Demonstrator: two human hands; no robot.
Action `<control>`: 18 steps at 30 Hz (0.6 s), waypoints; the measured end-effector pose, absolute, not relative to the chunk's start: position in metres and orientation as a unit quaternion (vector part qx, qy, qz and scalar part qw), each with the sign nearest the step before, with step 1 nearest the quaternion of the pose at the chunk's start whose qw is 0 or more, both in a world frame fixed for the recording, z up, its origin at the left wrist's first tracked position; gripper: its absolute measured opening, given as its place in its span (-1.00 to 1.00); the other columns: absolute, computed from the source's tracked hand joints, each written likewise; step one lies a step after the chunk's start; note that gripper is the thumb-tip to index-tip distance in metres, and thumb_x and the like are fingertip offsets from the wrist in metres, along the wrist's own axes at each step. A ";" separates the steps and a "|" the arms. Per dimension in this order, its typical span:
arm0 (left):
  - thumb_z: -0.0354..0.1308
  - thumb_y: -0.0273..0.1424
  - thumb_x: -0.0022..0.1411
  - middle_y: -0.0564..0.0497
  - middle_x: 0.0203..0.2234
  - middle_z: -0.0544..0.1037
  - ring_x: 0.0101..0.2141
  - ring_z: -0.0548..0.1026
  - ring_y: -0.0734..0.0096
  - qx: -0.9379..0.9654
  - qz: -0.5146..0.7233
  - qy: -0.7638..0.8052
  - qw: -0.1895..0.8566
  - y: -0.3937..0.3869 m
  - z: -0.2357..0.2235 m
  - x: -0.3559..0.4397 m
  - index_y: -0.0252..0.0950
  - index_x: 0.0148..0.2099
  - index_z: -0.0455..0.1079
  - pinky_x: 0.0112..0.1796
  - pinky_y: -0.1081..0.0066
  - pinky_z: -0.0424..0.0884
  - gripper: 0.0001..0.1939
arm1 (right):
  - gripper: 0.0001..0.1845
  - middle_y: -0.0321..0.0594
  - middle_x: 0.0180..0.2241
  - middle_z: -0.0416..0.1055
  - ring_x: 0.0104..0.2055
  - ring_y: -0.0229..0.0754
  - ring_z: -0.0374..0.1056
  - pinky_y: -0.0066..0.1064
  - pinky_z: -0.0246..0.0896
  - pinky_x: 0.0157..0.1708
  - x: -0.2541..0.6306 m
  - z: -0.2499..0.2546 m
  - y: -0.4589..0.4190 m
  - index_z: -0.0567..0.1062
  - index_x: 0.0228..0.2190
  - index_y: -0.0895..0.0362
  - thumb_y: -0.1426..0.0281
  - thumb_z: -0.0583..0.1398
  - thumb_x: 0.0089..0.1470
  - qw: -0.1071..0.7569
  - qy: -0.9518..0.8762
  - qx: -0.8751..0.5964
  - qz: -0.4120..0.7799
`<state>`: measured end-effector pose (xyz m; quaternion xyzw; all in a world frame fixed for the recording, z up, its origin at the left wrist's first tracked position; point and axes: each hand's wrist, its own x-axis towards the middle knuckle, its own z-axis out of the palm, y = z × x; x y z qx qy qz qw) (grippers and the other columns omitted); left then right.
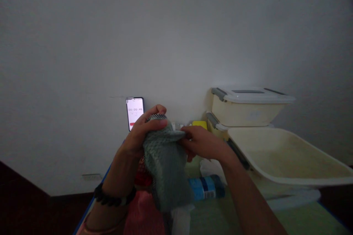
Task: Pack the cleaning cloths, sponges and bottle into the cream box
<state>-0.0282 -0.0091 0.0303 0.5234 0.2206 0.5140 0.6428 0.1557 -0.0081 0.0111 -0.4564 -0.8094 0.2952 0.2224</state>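
Observation:
A grey-green mesh-like cloth hangs between my hands above the table. My left hand is closed around its upper left part, where a black-and-white patterned edge shows by the thumb. With pinched fingers, my right hand grips the cloth's upper right edge and draws it out to a point. Beneath and behind the cloth are a blue roll-like package with a barcode, a red item and a pink cloth. What lies directly under the hanging cloth is hidden.
A phone showing a timer leans against the wall. To the right, a lidded cream box is stacked at the back, with an open cream bin in front. A yellow item and a white bundle sit behind my right hand.

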 end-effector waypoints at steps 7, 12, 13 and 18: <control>0.26 -0.42 -0.06 0.04 -0.36 0.49 -0.42 0.48 0.38 0.593 0.547 0.399 0.436 0.011 0.024 -0.045 -0.15 0.19 0.11 -0.37 0.41 0.44 -0.26 | -0.88 -0.25 -0.38 0.34 -0.33 -0.24 0.29 -0.44 0.17 -0.38 0.173 0.024 -0.011 0.39 -0.41 0.14 0.37 0.08 0.08 0.423 -0.765 -0.457 0.166; 0.10 -0.35 0.10 -0.10 -0.19 0.45 -0.16 0.41 0.19 0.700 0.478 0.522 0.096 0.024 0.013 -0.039 -0.29 0.05 0.30 -0.07 0.15 0.31 -0.57 | -0.78 -0.29 -0.44 0.34 -0.41 -0.26 0.26 -0.43 0.11 -0.42 0.165 0.034 -0.031 0.37 -0.44 0.12 0.24 0.08 0.10 0.419 -0.770 -0.460 0.141; 0.06 -0.32 0.14 -0.10 -0.18 0.46 -0.14 0.40 0.19 0.720 0.456 0.514 0.099 0.023 0.014 -0.038 -0.29 -0.04 0.36 -0.06 0.16 0.29 -0.66 | -0.79 -0.24 -0.37 0.36 -0.34 -0.23 0.28 -0.42 0.12 -0.36 0.163 0.034 -0.032 0.39 -0.42 0.13 0.24 0.10 0.09 0.436 -0.766 -0.460 0.110; -0.08 -0.09 0.20 -0.04 -0.29 0.55 -0.27 0.48 0.25 0.802 0.313 0.379 0.339 0.006 0.023 -0.040 -0.27 -0.10 0.43 -0.29 0.38 0.39 -0.56 | -0.66 -0.38 -0.63 0.22 -0.54 -0.30 0.15 -0.45 -0.02 -0.52 0.160 0.031 -0.023 0.31 -0.59 0.12 0.20 0.07 0.12 0.447 -0.730 -0.515 0.053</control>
